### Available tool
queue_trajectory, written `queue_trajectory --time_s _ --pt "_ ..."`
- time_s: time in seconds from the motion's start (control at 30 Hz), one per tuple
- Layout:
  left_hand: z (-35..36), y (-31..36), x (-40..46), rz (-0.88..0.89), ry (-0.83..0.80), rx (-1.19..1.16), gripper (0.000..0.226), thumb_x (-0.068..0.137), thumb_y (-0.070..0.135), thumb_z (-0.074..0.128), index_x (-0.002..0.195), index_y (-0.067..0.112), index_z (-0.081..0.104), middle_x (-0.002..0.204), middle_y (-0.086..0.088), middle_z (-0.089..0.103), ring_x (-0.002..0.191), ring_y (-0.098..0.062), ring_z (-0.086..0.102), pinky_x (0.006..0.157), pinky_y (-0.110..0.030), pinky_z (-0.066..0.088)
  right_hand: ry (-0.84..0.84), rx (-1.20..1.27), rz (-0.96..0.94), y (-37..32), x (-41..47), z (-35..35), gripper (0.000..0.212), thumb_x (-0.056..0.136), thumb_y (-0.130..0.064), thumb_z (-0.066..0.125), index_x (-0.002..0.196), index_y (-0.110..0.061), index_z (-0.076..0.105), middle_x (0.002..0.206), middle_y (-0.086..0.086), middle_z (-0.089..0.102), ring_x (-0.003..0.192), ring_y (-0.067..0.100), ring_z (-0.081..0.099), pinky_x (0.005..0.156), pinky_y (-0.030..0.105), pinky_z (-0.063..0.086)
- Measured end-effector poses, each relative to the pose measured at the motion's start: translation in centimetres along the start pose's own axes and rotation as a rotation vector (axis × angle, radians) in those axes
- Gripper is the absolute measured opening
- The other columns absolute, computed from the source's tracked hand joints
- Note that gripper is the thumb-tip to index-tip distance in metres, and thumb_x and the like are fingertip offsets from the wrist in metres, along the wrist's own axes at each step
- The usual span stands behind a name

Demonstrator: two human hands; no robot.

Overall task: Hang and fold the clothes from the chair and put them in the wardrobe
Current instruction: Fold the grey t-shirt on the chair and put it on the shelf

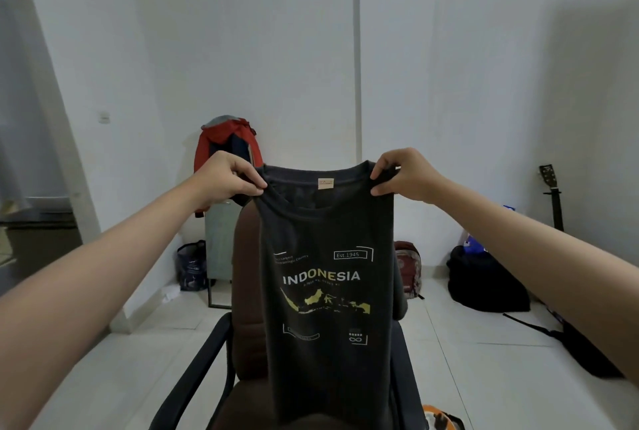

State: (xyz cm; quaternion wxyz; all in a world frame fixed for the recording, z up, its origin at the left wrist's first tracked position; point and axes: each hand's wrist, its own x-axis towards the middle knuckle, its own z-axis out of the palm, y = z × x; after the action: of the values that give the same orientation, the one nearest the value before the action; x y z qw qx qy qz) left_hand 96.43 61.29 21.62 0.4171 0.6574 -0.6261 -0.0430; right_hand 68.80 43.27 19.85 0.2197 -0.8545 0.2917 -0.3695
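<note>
While both arms stretch forward, left hand point(226, 175) and right hand point(404, 172) pinch the T-shirt point(328, 291).

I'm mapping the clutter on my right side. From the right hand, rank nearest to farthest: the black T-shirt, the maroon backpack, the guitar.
1. black T-shirt, pinched in the right hand.
2. maroon backpack, on the floor below it.
3. guitar, against the far right wall.
</note>
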Motion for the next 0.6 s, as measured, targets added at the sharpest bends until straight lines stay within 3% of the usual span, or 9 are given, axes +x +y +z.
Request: queue_trajectory --time_s 0.1,0.23,0.37,0.47,0.6 --pt "-0.7 -0.5 0.7 0.005 -0.030 -0.049 0.035 0.070 -0.009 0.074 0.061 0.025 0.076 0.065 0.004 0.072 0.070 -0.006 0.067 0.074 -0.018 0.054 -0.028 0.029 0.026 -0.2 0.5 0.4 0.027 0.061 -0.002 0.085 0.070 -0.020 0.067 0.086 0.010 0.062 0.076 0.021 0.057 0.072 0.035 0.054" --pt "-1.3 -0.7 1.3 -0.007 -0.084 -0.050 0.031 0.070 -0.007 0.075 0.067 0.025 0.077 0.085 -0.007 0.074 0.088 -0.015 0.068 0.084 -0.023 0.053 -0.059 0.104 0.033 -0.7 1.1 1.0 0.022 0.063 -0.001 0.084 0.073 -0.016 0.070 0.086 0.014 0.066 0.077 0.022 0.062 0.077 0.035 0.055" --pt "-1.7 -0.6 1.6 -0.104 -0.158 0.045 0.022 0.070 -0.001 0.077 0.078 0.019 0.076 0.089 -0.005 0.073 0.087 -0.011 0.067 0.074 -0.019 0.053 -0.090 0.141 0.053 -1.4 1.3 1.3 0.017 0.069 0.005 0.078 0.072 -0.009 0.071 0.081 0.012 0.068 0.076 0.021 0.066 0.074 0.027 0.059" --pt "-1.7 -0.7 1.5 -0.164 -0.131 0.005 0.018 0.071 -0.002 0.076 0.080 0.014 0.075 0.082 -0.004 0.072 0.078 -0.013 0.069 0.060 -0.017 0.055 -0.088 0.196 0.049 -1.5 1.5 1.6 0.018 0.070 0.010 0.075 0.071 -0.007 0.070 0.080 0.017 0.067 0.078 0.026 0.067 0.076 0.033 0.059" --pt "-1.7 -1.1 1.0 -0.136 -0.060 -0.079 0.019 0.070 -0.005 0.076 0.073 0.013 0.074 0.068 0.004 0.071 0.070 -0.010 0.068 0.061 -0.018 0.055 -0.094 0.196 0.063 -1.5 1.6 1.7 0.016 0.068 0.003 0.080 0.071 -0.008 0.069 0.081 0.023 0.060 0.074 0.029 0.058 0.075 0.036 0.056"
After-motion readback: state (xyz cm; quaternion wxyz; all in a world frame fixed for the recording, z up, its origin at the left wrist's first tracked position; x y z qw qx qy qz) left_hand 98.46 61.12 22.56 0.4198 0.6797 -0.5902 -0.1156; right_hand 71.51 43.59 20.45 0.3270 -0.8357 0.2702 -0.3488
